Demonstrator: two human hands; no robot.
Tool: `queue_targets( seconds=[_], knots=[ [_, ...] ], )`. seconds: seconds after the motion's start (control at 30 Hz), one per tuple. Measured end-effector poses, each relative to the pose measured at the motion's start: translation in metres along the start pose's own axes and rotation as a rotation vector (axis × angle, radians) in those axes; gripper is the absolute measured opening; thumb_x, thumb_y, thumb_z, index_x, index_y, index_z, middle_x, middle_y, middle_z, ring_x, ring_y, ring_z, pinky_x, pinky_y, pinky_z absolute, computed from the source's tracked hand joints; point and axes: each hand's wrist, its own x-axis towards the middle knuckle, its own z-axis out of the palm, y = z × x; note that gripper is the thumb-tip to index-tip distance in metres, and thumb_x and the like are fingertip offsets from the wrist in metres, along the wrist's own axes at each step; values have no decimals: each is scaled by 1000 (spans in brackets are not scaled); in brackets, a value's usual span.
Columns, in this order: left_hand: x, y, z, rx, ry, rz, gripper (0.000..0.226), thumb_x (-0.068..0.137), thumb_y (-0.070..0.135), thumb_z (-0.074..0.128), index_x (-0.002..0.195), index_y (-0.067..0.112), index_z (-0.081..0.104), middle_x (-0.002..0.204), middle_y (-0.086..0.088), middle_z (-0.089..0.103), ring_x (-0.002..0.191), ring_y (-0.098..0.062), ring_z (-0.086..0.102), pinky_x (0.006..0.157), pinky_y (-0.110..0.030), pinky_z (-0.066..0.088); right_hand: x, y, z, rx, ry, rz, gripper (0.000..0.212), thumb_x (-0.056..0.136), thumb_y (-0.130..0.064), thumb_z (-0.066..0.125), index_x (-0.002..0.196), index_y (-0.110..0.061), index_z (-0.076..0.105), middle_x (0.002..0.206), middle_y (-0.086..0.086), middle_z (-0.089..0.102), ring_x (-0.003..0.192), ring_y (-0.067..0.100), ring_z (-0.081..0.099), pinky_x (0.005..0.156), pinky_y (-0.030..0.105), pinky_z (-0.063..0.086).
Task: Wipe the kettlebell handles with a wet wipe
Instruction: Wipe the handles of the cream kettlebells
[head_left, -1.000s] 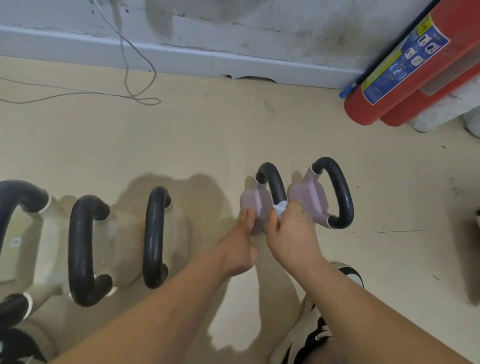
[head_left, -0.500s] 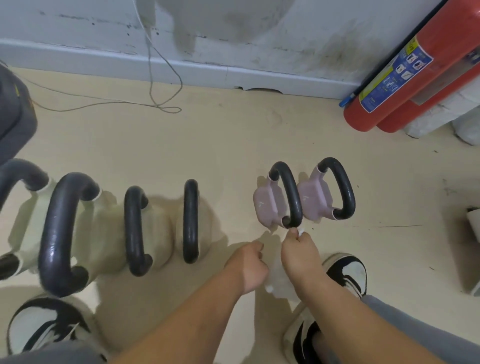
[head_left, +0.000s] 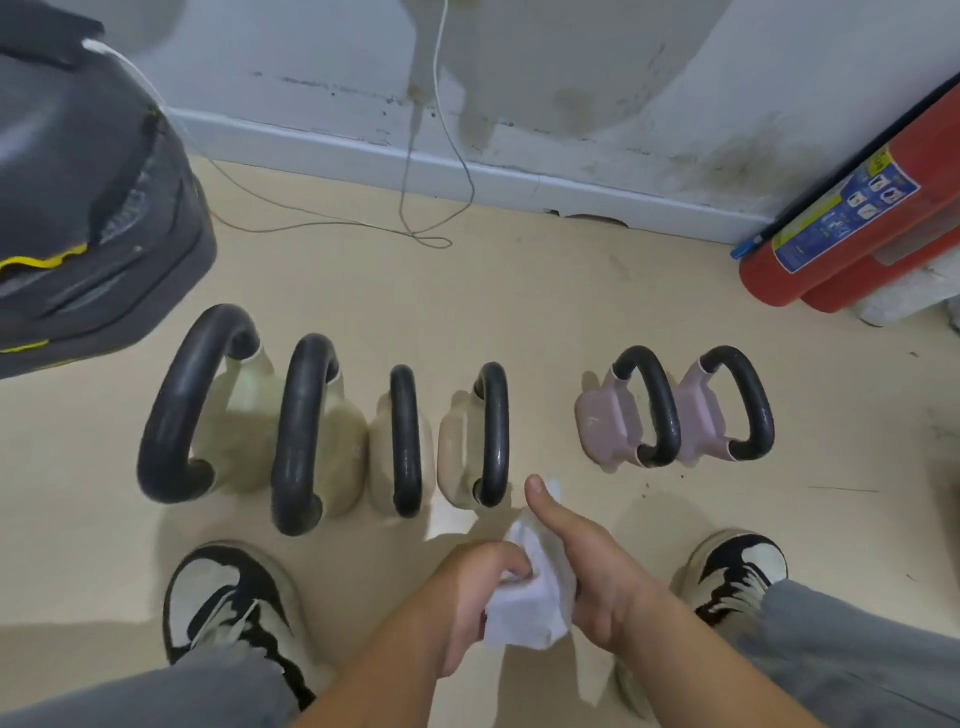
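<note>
The wet wipe (head_left: 524, 603) is hanging bunched between both hands, with the left hand's (head_left: 462, 603) fingers (head_left: 511, 564) curling round and pinching it. The right hand's (head_left: 597, 566) thumb is lying straight along the wipe. Its fingers are hiding behind the wipe, so I cannot tell their grip. The nearest kettlebell handle (head_left: 493, 431) is standing just beyond the fingertips. Bunched like this, the wipe is risking patchy contact or slipping loose.

White wipe (head_left: 524, 608); black handles (head_left: 652, 405), lilac kettlebells (head_left: 605, 421).

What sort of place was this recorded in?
Probably a small gym or indoor workout corner: a row of kettlebells on a beige floor, a red fire extinguisher by a stained wall, and a loose cable.
</note>
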Motion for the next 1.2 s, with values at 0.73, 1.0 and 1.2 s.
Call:
queue_targets(
  seconds=[0.73, 1.0, 1.2],
  knots=[
    [30, 25, 5, 4, 343, 448, 54, 108, 44, 25, 158, 43, 5, 166, 20, 1, 153, -4, 3, 124, -31, 5, 21, -29, 22, -27, 410, -304, 24, 108, -33, 48, 113, -22, 69, 117, 6, 74, 111, 26, 67, 102, 43, 52],
    [53, 26, 11, 11, 415, 581, 31, 94, 31, 62, 120, 40, 48, 150, 16, 31, 117, 1, 42, 105, -27, 34, 43, -40, 0, 72, 280, -205, 37, 109, -40, 48, 130, -16, 66, 120, 9, 77, 114, 28, 71, 110, 48, 50],
    [67, 38, 17, 290, 723, 674, 35, 85, 24, 70, 86, 17, 36, 108, 0, 41, 73, -12, 38, 63, -22, 34, 47, -43, -10, 145, 289, -185, 49, 102, -49, 55, 140, -19, 60, 128, 4, 73, 121, 26, 67, 114, 47, 45]
  ],
)
